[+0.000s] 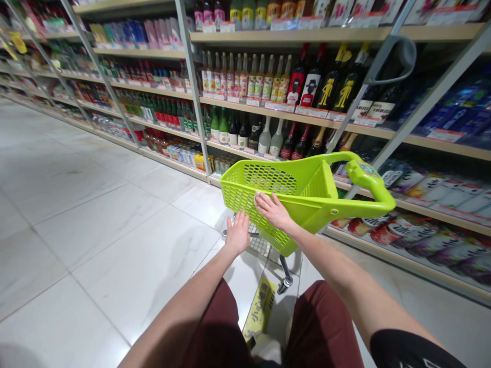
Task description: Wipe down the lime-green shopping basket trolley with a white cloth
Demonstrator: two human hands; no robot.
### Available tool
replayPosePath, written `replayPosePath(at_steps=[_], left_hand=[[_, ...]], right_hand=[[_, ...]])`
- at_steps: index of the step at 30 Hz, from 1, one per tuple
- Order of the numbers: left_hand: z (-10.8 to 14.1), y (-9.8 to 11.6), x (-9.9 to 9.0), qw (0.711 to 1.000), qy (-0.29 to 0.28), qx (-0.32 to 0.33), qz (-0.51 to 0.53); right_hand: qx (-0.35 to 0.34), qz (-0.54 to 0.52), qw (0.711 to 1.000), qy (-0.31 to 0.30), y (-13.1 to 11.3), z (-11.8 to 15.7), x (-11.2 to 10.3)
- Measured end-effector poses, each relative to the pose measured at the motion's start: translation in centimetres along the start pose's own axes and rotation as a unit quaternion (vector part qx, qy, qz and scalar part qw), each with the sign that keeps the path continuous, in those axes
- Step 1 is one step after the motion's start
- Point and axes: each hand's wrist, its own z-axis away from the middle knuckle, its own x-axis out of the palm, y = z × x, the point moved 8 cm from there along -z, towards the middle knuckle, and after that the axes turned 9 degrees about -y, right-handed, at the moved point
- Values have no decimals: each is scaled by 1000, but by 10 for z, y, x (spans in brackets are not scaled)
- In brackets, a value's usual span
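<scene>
1. While both hands sit at its near end, the lime-green plastic shopping basket (264, 179) rides tilted on a wire cart frame (259, 240), just ahead of the person's legs, with its long handle (368, 179) reaching toward the shelving on the right.
2. Open and unclenched, the right hand (273, 212) lies across the basket's perforated wall, its fingers (261, 200) spread near the rim.
3. Also open, the left hand (238, 232) stands with its fingers raised at the basket's lower corner (whether it touches the plastic or the wire frame is hard to tell).
4. Under the basket sits a small caster wheel (286, 281), and a yellow sign (260, 312) with black lettering lies below it, between the person's legs.
5. Maroon shorts (322, 327) fill the bottom of the view, and a black sleeve (406, 352) shows on the right arm.
6. Beside the basket, wood-and-metal shelving (291, 112) holds dark wine bottles (330, 87), pale bottles (245, 76) and green bottles (222, 125) above bright packets (422, 235).
7. To the left spreads a white tile floor (107, 240).
</scene>
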Motion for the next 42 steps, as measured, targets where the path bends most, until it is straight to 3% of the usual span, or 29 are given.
replayPosePath(at_steps=[3,8,11,15,17,22,24,28,30,33,37,39,42], left_hand=[[-4,-9,4,1000,1,-11,-2],[-9,-17,7,1000,4,-4,-4],[-14,-28,7,1000,1,-16,-6],[-23,-48,3,999,5,-53,-11],[-25,-55,3,998,9,-60,-13],[-20,-72,13,998,2,-68,-13],[-18,-81,15,997,2,-79,-12],[-18,-97,8,995,15,-96,-10],[-18,-101,4,995,16,-98,-10],[-16,-104,3,995,14,-95,-18],[-11,-109,7,995,9,-94,-24],[-10,-112,7,995,8,-98,-22],[-12,-112,2,994,10,-103,-18]], right_hand=[[-18,1,1000,-9,-5,3,12],[-83,-11,996,-43,-39,13,41],[-81,-26,996,-19,-40,-6,31],[-30,-18,999,18,-20,-44,13],[-33,-9,999,10,-21,-50,21],[-102,-4,995,-21,-49,-43,53],[-96,-12,995,-3,-49,-56,47],[-60,-20,997,40,-32,-108,19],[-55,-17,997,43,-28,-127,17],[-84,-8,996,23,-40,-129,38],[-122,-3,992,-18,-66,-109,71],[-128,-8,992,-15,-69,-105,67],[-97,-22,995,23,-52,-114,39]])
